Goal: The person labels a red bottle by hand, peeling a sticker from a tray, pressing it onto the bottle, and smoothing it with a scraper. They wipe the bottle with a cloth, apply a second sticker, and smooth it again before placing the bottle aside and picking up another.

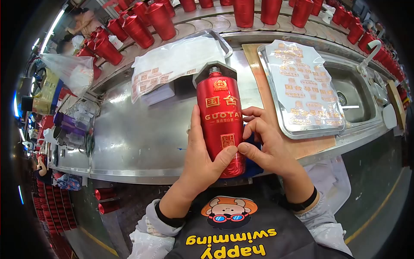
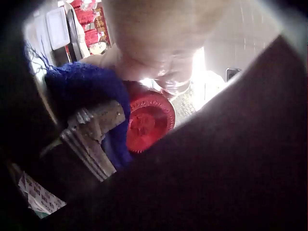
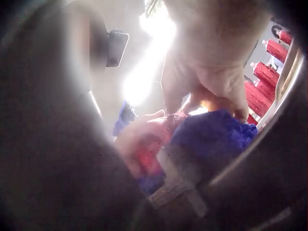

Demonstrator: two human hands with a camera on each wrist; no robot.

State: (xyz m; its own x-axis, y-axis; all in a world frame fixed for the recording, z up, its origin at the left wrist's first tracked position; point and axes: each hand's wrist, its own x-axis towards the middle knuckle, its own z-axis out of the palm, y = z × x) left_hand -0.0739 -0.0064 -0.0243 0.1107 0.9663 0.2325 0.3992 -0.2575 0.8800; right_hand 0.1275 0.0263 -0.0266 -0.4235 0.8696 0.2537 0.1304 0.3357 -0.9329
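Observation:
A red bottle (image 1: pixel 220 108) with gold lettering and a gold emblem stands tilted in front of my body, its neck pointing away from me. My left hand (image 1: pixel 196 159) grips its left side, thumb across the lower front near a small square gold label. At the right side is my right hand (image 1: pixel 267 144), with bent fingertips against the bottle's edge and the thumb at the lower front. The round red base (image 2: pixel 149 122) shows in the left wrist view. Blue cloth (image 3: pixel 211 132) lies below the hands, beside a worn clamp-like piece (image 2: pixel 91 139).
A metal tray (image 1: pixel 276 116) with a sheet of gold labels (image 1: pixel 302 82) lies on a wooden board at right, near a sink (image 1: pixel 358 95). Another label sheet (image 1: pixel 181 60) lies at back left. Behind the bottle's neck is a grey angular holder (image 1: pixel 200 80). Red bottles line a conveyor (image 1: pixel 202 19).

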